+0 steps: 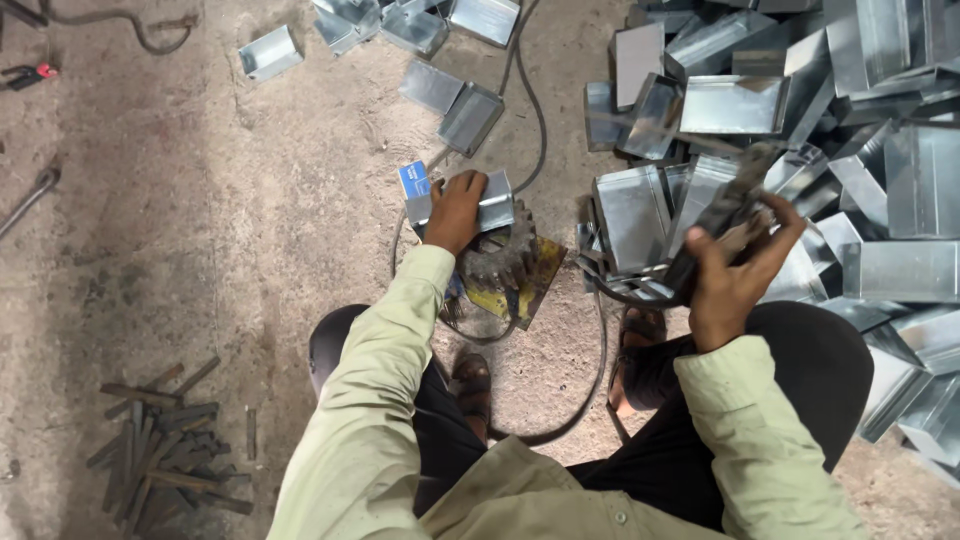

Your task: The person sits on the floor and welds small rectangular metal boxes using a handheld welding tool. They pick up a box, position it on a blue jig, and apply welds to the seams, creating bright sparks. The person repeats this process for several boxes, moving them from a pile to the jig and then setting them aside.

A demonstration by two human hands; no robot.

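My left hand [455, 208] presses down on a folded sheet-metal box [497, 203] that rests on a dark toothed gear [502, 262] above a yellow plate [527, 290]. A small blue label [414, 180] sits at the box's left end. My right hand [735, 270] is raised at the right and grips a dark, blurred metal piece [722, 215] in front of a heap of shiny sheet-metal boxes [790, 120]. Both pale green sleeves and my sandalled feet show below.
More sheet-metal boxes [452, 103] lie scattered on the dirt floor at the top. A black cable [538, 120] curves past the gear and loops by my feet. Several dark metal bars [160, 440] lie at the lower left. Tools [30, 75] lie at the far left.
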